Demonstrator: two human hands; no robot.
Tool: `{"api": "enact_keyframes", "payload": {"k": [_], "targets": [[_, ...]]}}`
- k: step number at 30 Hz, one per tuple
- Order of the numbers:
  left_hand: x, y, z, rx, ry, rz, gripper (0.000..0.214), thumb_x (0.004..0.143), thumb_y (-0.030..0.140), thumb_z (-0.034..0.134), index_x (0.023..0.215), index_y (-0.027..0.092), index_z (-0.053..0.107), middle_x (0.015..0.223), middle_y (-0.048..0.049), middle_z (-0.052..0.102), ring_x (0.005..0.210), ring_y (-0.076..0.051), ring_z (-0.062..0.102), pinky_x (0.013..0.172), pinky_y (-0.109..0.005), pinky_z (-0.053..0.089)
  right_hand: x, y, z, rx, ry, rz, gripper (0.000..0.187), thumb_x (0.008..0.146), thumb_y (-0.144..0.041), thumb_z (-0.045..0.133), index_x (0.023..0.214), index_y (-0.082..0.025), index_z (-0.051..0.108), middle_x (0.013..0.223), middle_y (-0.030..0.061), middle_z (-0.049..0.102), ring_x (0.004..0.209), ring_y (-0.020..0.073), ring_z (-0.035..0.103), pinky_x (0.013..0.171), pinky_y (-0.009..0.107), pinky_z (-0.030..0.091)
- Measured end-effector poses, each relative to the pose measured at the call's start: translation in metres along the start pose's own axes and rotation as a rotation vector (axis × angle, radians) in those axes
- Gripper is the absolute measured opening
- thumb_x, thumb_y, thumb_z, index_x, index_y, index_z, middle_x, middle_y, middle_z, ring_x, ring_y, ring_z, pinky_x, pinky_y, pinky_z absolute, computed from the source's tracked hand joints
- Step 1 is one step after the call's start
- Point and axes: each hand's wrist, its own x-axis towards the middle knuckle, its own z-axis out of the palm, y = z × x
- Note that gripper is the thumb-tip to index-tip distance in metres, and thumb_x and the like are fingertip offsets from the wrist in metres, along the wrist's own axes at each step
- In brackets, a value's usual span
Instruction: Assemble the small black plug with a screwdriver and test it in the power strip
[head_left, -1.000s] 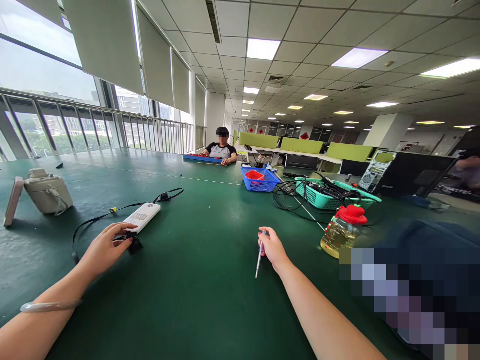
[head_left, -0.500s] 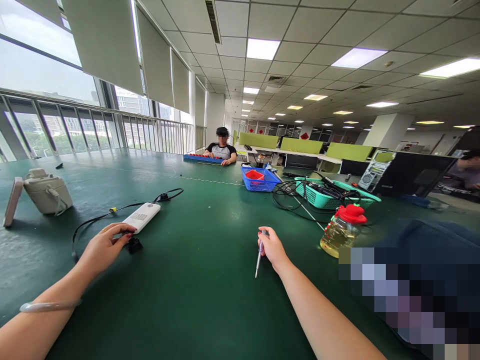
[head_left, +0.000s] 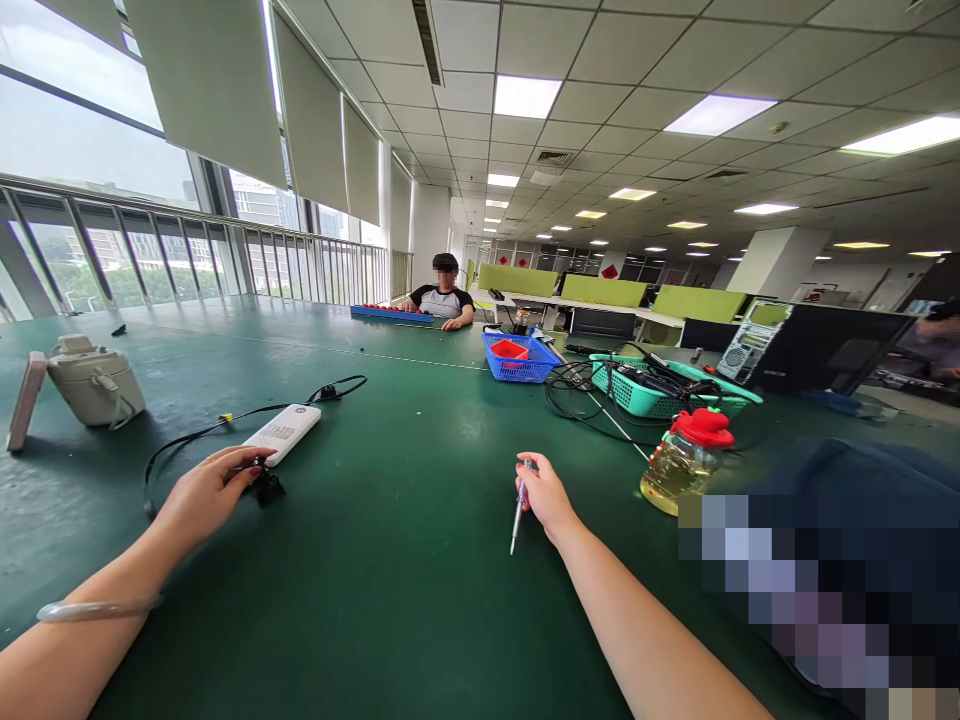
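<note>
My right hand (head_left: 546,495) is closed around a small screwdriver (head_left: 517,522) with a clear handle, its tip pointing down and toward me just over the table. On the left, my left hand (head_left: 211,492) pinches a small black piece (head_left: 266,486) whose exact kind I cannot make out. Touching or very near those fingers is the close end of a white power bank (head_left: 289,428), which lies flat with print on its upper face. A black cord (head_left: 195,432) with a yellow band runs behind the power bank and curls past its far end.
A beige bag-like container (head_left: 96,385) and an upright pink-edged slab (head_left: 27,402) stand at left. To the right are a blue basket (head_left: 520,372), a teal basket (head_left: 637,398) of cables and a red-lidded jar (head_left: 679,470). Across the green table (head_left: 405,600) sits a person (head_left: 446,298).
My left fingers have closed in more on the black piece. My right hand with the screwdriver stays almost still. Across the table, the person's blue tray has shifted left.
</note>
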Motion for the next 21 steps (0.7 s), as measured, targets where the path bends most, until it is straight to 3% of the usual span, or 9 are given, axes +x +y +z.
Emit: {"api": "enact_keyframes", "payload": {"k": [8, 21], "targets": [[0.005, -0.015, -0.001, 0.017, -0.148, 0.024, 0.062, 0.070, 0.060, 0.038, 0.105, 0.023, 0.072, 0.122, -0.0083, 0.067, 0.112, -0.031, 0.062, 0.097, -0.040, 0.048, -0.004, -0.006, -0.001, -0.007, -0.019, -0.003, 0.033, 0.071, -0.041, 0.058, 0.098, -0.023, 0.052, 0.054, -0.0088, 0.051, 0.039, 0.0104, 0.044, 0.038, 0.022, 0.037], [0.005, -0.015, 0.005, -0.030, -0.204, 0.070, 0.063, 0.070, 0.068, 0.040, 0.100, 0.024, 0.073, 0.116, -0.0076, 0.071, 0.109, -0.031, 0.063, 0.096, -0.039, 0.049, -0.007, -0.009, -0.001, -0.001, -0.029, -0.014, 0.031, 0.073, -0.040, 0.058, 0.098, -0.023, 0.052, 0.055, -0.0089, 0.051, 0.038, 0.0105, 0.043, 0.038, 0.023, 0.037]]}}
